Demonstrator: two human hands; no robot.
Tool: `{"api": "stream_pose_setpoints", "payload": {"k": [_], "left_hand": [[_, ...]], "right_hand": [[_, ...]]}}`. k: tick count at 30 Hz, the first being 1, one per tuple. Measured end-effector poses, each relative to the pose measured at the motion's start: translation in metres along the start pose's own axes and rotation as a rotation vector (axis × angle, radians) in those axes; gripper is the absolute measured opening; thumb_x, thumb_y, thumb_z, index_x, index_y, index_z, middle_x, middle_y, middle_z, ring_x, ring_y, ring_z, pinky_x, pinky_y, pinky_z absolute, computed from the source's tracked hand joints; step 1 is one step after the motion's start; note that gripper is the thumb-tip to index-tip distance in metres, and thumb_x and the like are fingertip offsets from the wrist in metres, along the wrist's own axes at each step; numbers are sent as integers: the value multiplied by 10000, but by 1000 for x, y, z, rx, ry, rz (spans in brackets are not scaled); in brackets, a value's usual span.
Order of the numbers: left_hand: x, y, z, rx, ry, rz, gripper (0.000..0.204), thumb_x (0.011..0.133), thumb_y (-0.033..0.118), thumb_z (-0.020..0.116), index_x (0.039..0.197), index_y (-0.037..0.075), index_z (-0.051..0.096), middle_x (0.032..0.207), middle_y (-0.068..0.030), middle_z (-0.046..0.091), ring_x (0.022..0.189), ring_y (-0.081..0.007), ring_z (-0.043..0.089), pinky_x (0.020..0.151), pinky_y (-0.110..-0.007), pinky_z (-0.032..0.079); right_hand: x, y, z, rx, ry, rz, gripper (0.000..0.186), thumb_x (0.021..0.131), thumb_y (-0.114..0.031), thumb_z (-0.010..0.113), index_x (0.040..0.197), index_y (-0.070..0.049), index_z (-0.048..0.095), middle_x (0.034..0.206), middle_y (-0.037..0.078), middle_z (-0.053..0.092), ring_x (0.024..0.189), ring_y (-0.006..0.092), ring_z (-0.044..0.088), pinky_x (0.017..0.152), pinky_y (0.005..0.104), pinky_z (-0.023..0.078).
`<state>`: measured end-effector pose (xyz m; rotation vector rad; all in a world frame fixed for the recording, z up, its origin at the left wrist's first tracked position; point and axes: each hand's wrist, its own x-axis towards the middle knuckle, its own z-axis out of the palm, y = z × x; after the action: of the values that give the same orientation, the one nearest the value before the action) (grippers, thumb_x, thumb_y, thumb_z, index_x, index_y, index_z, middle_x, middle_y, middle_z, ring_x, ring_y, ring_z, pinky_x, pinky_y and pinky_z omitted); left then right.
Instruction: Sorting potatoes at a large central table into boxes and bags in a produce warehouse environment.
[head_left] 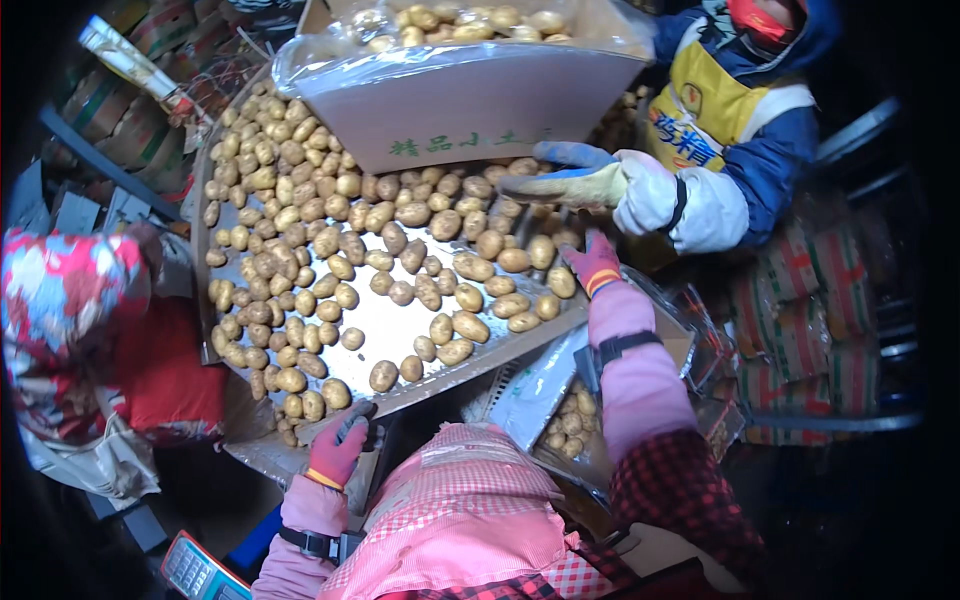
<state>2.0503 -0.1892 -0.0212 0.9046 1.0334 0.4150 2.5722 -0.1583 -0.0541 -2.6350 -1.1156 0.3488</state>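
Many potatoes [290, 190] lie spread over a pale sorting table [385, 325] with a raised rim. At its near left edge is my left hand [338, 450], in a pink glove with grey fingers. The fingers reach over the rim beside a few potatoes, with nothing seen in them. My right hand [594, 262], in a pink glove, reaches to the table's right end. Its fingers are apart next to several potatoes, and some there are blurred. Across from me a co-worker's gloved hand [575, 180] is held over the potatoes.
A cardboard box [470, 110] lined with plastic, full of potatoes, stands at the table's far side. Below the right edge, a lined box holds smaller potatoes [573, 425]. Stacked sacks [800, 310] are at right. Another person's floral sleeve [75, 300] is at left, a keypad device [200, 570] below.
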Motion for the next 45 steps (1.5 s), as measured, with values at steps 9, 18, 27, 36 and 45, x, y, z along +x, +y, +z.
{"api": "stream_pose_setpoints", "payload": {"k": [9, 18, 27, 36, 45], "left_hand": [[12, 10, 9, -4, 94, -48, 391, 961, 89, 516, 1336, -20, 506, 1093, -104, 662, 966, -175, 652, 848, -311, 531], [38, 27, 33, 406, -21, 36, 387, 924, 141, 597, 1298, 40, 583, 972, 23, 641, 805, -46, 549, 729, -209, 460], [47, 16, 60, 357, -224, 59, 373, 946, 119, 576, 1309, 31, 568, 935, 22, 632, 734, -23, 503, 646, -176, 413], [33, 14, 62, 195, -310, 24, 410, 960, 121, 532, 1355, 17, 497, 1103, -126, 663, 923, -126, 625, 761, -261, 529], [1, -11, 13, 136, -135, 123, 393, 962, 138, 542, 1330, 2, 517, 1123, -73, 659, 984, -126, 626, 845, -262, 500]], "right_hand": [[-91, -31, -18, 1644, -694, 151, 498, 927, -388, 595, 1279, -41, 536, 1271, 134, 563, 1194, 247, 540, 1036, 404, 435], [-173, -50, -27, 2302, -779, 349, 848, 813, -781, 427, 1340, -121, 500, 1297, 137, 540, 1143, 356, 568, 946, 572, 468], [-249, 16, -13, 2399, -671, 378, 783, 835, -740, 459, 1225, -73, 580, 1229, 181, 604, 1126, 350, 594, 930, 545, 493], [-266, 164, -94, 2385, 237, 440, 613, 896, -476, 601, 1267, -7, 467, 1192, 156, 557, 1045, 293, 568, 946, 439, 507], [-253, 80, 12, 1522, -286, 137, 448, 976, -379, 490, 1264, -37, 527, 1248, 165, 575, 1159, 322, 557, 1020, 446, 445]]}}
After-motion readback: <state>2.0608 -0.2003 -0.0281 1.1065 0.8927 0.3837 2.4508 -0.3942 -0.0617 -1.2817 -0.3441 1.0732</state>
